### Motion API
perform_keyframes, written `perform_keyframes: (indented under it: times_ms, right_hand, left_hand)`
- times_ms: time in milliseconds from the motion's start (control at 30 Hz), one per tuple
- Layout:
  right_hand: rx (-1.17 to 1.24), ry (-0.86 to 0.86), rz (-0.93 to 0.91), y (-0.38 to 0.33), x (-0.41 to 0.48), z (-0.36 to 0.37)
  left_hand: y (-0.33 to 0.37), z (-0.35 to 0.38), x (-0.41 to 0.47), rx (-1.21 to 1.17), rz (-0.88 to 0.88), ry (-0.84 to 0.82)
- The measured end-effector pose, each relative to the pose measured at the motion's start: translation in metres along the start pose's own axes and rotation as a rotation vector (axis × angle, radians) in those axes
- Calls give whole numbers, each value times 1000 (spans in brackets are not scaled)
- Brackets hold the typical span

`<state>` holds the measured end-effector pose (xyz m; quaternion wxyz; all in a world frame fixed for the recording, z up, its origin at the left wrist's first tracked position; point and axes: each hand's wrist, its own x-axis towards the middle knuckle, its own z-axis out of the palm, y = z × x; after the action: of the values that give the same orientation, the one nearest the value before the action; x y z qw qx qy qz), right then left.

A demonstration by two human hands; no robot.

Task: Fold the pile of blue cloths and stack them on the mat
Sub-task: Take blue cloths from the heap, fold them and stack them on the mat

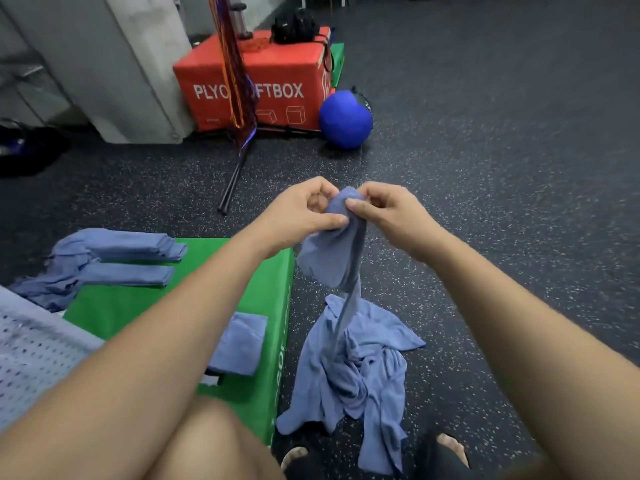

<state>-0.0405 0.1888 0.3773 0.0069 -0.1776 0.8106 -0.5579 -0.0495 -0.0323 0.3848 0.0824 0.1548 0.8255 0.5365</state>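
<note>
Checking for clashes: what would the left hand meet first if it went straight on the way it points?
The left hand would meet the blue cloth it pinches, then likely the right hand just beyond.

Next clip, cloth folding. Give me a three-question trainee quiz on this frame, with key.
1. True or false: only the left grip pinches the raised cloth.
2. The unfolded pile lies: A) on a shelf; B) on the floor right of the mat; C) on the mat.
3. What colour is the ball on the floor?
Key: 1 false, the right grip pinches it too; 2 B; 3 blue.
</note>
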Motion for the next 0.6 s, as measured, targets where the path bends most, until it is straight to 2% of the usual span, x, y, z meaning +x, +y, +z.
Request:
perform_keyframes:
  times_ms: [167, 300, 500, 600]
  right_hand:
    - [57, 144, -9, -37, -38, -35]
    - [149, 286, -3, -54, -66, -60]
    - [160, 430, 8, -53, -96, -94]
    - [122, 473, 28, -47, -103, -102]
  left_hand:
    - [21, 10, -26, -58, -31, -87]
    - [23, 16, -43, 51, -59, -145]
    - [15, 11, -56, 202, -107, 10]
    - [11, 3, -60, 186, -132, 62]
